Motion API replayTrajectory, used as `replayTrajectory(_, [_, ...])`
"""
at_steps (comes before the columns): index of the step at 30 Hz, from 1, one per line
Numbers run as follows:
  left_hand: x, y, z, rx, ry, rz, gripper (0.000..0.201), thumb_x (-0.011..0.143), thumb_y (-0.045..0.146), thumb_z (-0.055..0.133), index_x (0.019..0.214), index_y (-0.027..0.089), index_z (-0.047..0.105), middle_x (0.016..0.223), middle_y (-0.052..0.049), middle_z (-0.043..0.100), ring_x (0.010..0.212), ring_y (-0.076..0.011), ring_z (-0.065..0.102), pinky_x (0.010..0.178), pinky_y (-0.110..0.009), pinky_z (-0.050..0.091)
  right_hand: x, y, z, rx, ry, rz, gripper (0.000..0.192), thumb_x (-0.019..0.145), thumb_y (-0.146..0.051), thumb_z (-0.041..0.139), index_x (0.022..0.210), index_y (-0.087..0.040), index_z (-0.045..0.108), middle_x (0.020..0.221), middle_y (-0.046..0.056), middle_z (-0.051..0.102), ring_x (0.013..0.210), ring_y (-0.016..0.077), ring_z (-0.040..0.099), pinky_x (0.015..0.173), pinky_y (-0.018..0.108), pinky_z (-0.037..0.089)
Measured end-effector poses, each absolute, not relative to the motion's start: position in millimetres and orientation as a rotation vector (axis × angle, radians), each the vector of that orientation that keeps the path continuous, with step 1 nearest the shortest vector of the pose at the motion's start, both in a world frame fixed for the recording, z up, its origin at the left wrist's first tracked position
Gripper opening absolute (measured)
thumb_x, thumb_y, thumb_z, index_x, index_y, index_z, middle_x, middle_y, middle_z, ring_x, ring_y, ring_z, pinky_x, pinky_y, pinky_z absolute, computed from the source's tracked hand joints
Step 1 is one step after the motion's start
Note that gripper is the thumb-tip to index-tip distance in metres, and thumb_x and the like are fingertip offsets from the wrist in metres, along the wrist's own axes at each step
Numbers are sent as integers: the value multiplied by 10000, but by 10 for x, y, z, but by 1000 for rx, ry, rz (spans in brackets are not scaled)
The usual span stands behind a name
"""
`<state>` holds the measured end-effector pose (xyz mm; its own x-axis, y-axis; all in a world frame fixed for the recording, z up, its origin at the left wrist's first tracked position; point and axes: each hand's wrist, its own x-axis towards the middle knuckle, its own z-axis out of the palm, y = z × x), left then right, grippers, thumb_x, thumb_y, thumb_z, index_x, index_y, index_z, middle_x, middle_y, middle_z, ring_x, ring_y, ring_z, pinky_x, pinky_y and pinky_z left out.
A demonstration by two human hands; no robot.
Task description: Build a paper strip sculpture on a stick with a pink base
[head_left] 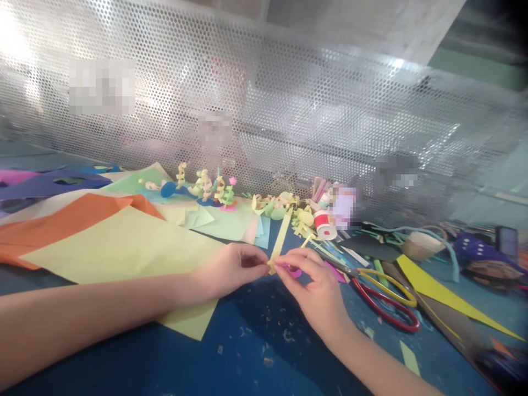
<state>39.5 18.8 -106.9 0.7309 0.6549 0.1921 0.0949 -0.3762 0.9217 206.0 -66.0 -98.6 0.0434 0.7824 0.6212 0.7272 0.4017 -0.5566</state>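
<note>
My left hand [231, 268] comes in from the left, thumb and fingertips pinched on a small yellow paper piece [271, 267]. Fingertips of my right hand [317, 283] press together on the same piece from the other side. A pale yellow paper strip [282, 235] runs away from my fingertips; whether it joins the small piece I cannot tell. Partly behind my right fingers shows a curved purple paper piece [294, 271]. Scissors [385, 302] with one red and one yellow handle loop lie right of my right hand. Under my left forearm is a large pale yellow sheet [136, 247].
Orange sheets [82, 217] and purple sheets [53, 184] lie at the left. Small paper models [206, 187] stand along a perforated metal screen [264, 99]. A red-and-white spool [324, 224], paper scraps and a yellow triangular piece [449, 291] are at the right on the blue table [247, 357].
</note>
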Motion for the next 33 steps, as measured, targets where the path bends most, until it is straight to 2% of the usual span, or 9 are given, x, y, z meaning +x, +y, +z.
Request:
replayTrajectory(14, [377, 114, -1027, 2167, 659, 802, 155, 820, 263, 539, 879, 228, 678, 871, -2, 673, 806, -158, 600, 739, -245, 448, 2048, -649, -959, -1387, -1716, 215, 80, 841, -252, 555, 832, -223, 629, 888, 37, 588, 789, 169, 575, 718, 300, 495])
replayTrajectory(21, [409, 153, -1023, 1912, 626, 788, 169, 796, 327, 592, 830, 179, 667, 826, -19, 670, 787, -156, 603, 745, -256, 462, 2041, -657, -972, -1404, -1658, 394, 129, 875, -300, 506, 858, -200, 586, 865, 31, 608, 822, 169, 582, 752, 289, 467])
replayTrajectory(28, [425, 215, -1049, 1646, 627, 772, 230, 723, 356, 681, 847, 163, 656, 840, -25, 666, 800, -149, 599, 758, -264, 452, 2034, -643, -974, -1361, -1436, 671, 212, 843, -392, 547, 866, -188, 600, 842, 28, 630, 807, 170, 596, 750, 275, 482])
replayTrajectory(33, [418, 227, -1070, 1612, 596, 731, 229, 741, 369, 662, 832, 160, 687, 718, -18, 654, 686, -131, 577, 678, -251, 440, 2013, -640, -951, -1362, -1382, 750, 218, 815, -402, 574, 846, -188, 604, 794, 18, 627, 758, 161, 584, 710, 264, 480])
